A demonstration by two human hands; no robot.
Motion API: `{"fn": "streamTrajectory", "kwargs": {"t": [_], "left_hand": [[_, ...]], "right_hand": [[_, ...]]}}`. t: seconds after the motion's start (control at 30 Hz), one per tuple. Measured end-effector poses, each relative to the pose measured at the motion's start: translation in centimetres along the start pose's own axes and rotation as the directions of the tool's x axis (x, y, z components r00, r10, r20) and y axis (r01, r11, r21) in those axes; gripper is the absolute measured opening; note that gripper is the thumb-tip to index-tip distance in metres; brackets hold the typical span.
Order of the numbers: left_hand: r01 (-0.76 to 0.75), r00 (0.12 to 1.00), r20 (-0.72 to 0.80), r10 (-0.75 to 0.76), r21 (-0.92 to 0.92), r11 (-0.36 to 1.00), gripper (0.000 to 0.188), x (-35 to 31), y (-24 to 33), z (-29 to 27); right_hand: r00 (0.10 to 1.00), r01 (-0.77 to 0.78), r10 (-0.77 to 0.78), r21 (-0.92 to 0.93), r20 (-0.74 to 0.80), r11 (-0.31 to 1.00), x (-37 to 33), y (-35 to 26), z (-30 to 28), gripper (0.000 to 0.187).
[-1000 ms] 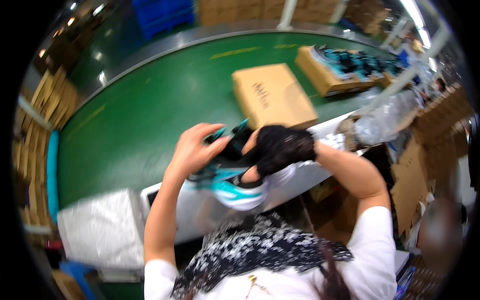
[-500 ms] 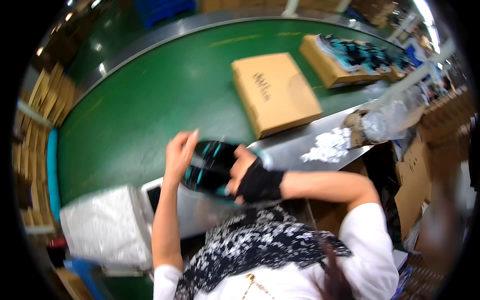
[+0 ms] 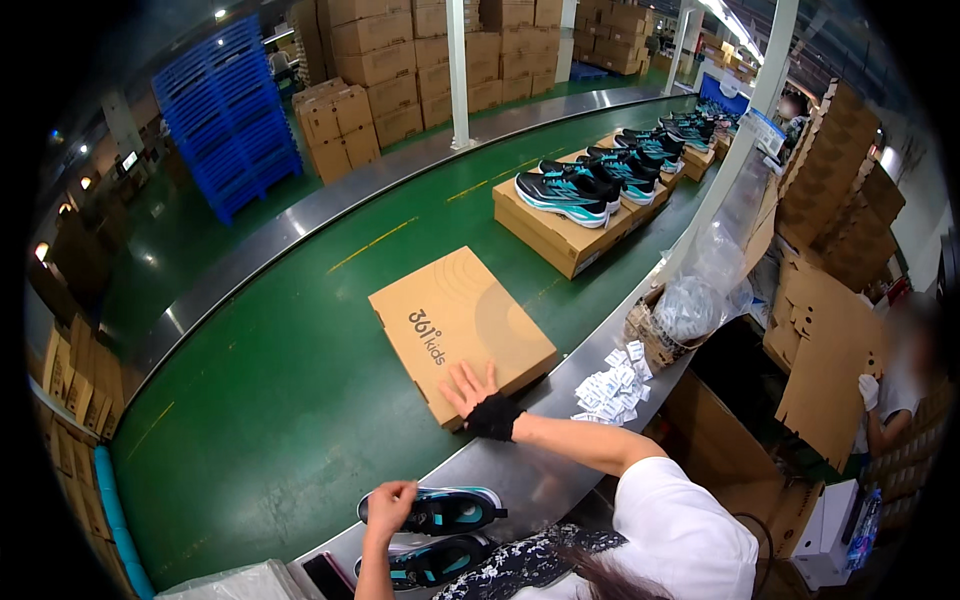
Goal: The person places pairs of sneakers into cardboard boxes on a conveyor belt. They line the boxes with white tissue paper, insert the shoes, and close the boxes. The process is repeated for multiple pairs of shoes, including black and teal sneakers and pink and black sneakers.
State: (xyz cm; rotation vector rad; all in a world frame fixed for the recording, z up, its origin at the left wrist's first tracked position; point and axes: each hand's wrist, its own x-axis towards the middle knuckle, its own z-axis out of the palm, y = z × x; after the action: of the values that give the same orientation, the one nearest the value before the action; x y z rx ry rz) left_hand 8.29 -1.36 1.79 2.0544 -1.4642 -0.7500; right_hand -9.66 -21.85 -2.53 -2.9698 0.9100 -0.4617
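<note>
My right hand (image 3: 473,392), in a black wrist wrap, lies with fingers spread on the near corner of a closed brown cardboard shoe box (image 3: 500,315). My left hand (image 3: 391,507) is at the toe end of a black-and-teal sneaker (image 3: 455,511), fingers curled together; whether it pinches anything is hidden. A second matching sneaker (image 3: 440,562) lies beside the first, nearer to me, partly behind my left forearm. Both sneakers rest on the metal ledge (image 3: 530,465) along the green belt.
More boxes carrying sneakers (image 3: 570,195) stand farther along the green belt (image 3: 270,400). White paper packets (image 3: 615,385) are piled on the ledge, near a carton holding clear plastic (image 3: 690,310). A dark phone (image 3: 327,577) lies by the sneakers. Another person's gloved hand (image 3: 868,390) is at right.
The black-and-teal footwear, blurred between both hands before, now lies as two sneakers on the ledge. My right hand has moved onto the box. The view has shifted, showing more of the belt.
</note>
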Motion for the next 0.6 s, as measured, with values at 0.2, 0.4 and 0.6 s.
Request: {"fn": "streamTrajectory", "kwargs": {"t": [0.2, 0.4, 0.6], "left_hand": [[-0.047, 0.867, -0.42, -0.268, -0.605, 0.795, 0.028, 4.3, 6.6, -2.4], [-0.105, 0.658, -0.75, 0.073, 0.005, 0.994, 0.026, 3.2, 4.7, -5.1], [-0.095, 0.64, -0.755, -0.142, -0.261, 0.961, 0.023, 1.1, -1.8, -11.5]], "right_hand": [[0.999, -0.008, -0.008, 0.433, 0.035, 0.902, -0.3, -4.8, -9.8, 0.083], [0.883, 0.005, 0.466, 0.996, -0.045, 0.088, 0.4, -2.2, -16.4, 0.06], [0.824, 0.196, 0.518, 0.744, 0.229, -0.639, -2.3, 3.2, -15.5, 0.045]]}}
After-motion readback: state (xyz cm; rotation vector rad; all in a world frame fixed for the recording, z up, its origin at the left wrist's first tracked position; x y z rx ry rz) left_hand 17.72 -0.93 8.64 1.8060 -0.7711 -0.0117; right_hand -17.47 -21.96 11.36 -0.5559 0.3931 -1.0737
